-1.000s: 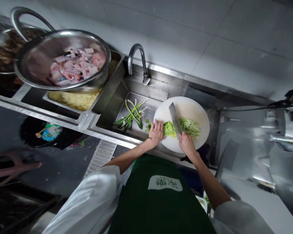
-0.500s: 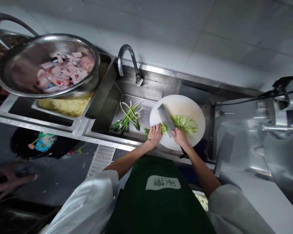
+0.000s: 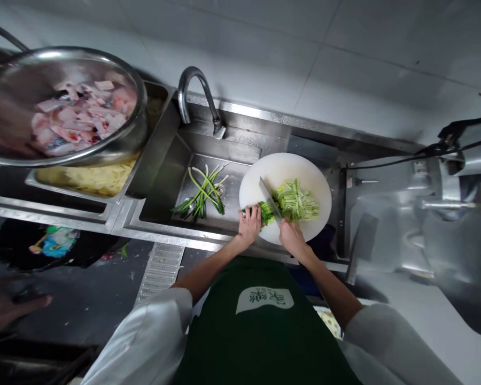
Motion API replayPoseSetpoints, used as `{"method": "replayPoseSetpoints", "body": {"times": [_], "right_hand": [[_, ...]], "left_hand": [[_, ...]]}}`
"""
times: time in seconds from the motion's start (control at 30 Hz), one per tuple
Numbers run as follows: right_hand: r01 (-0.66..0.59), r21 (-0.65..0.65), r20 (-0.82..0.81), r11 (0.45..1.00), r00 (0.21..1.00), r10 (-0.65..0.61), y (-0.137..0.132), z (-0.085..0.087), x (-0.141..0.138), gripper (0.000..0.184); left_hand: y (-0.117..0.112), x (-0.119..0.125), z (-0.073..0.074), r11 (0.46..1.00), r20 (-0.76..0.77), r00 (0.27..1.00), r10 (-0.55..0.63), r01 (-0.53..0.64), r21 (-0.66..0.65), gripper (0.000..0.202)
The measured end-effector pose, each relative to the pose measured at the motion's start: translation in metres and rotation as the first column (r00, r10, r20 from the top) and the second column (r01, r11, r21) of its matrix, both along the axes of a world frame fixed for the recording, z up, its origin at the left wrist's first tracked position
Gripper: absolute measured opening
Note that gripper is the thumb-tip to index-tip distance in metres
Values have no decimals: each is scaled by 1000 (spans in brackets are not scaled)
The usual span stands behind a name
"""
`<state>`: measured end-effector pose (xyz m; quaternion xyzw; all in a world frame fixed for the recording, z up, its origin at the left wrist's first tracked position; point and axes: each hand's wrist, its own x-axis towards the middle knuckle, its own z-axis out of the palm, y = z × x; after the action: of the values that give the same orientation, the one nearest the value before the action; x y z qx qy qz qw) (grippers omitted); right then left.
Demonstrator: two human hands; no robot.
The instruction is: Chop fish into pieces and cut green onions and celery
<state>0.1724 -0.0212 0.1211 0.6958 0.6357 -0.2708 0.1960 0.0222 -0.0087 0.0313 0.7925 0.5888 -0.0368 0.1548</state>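
Note:
On a round white cutting board point(image 3: 250, 179) lies a heap of chopped pale green stalks point(image 3: 300, 202). My right hand point(image 3: 292, 236) is closed around the handle of a cleaver point(image 3: 268, 195). Its blade stands nearly edge-on to me, between the chopped heap and a bunch of leafy greens point(image 3: 266, 214). At the board's near left edge, my left hand point(image 3: 249, 226) presses the greens down with bent fingers, just left of the blade. The cleaver's handle is mostly hidden in my grip.
Left of the board is a steel sink point(image 3: 184, 160) with several scallions point(image 3: 203, 193) and a curved faucet point(image 3: 198, 80) behind. Farther left, a large metal bowl of cut fish point(image 3: 80, 120) sits above a tray of pale yellow slices point(image 3: 100, 179). Steel equipment point(image 3: 396, 214) stands at right.
The cleaver has turned from showing its broad side to nearly edge-on, beside the leafy greens. My left hand stays on the greens. The whole view has shifted, with the bowl now farther left.

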Motion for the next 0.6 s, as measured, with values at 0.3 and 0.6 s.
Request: {"method": "replayPoseSetpoints", "body": {"times": [0.3, 0.6], "right_hand": [[8, 52, 17, 999, 1000, -9, 18, 10, 10, 32], [-39, -14, 28, 999, 999, 40, 7, -8, -31, 33]], "left_hand": [[-4, -23, -11, 998, 378, 925, 39, -56, 35, 89], [-16, 6, -47, 970, 469, 860, 201, -243, 30, 58]]}}
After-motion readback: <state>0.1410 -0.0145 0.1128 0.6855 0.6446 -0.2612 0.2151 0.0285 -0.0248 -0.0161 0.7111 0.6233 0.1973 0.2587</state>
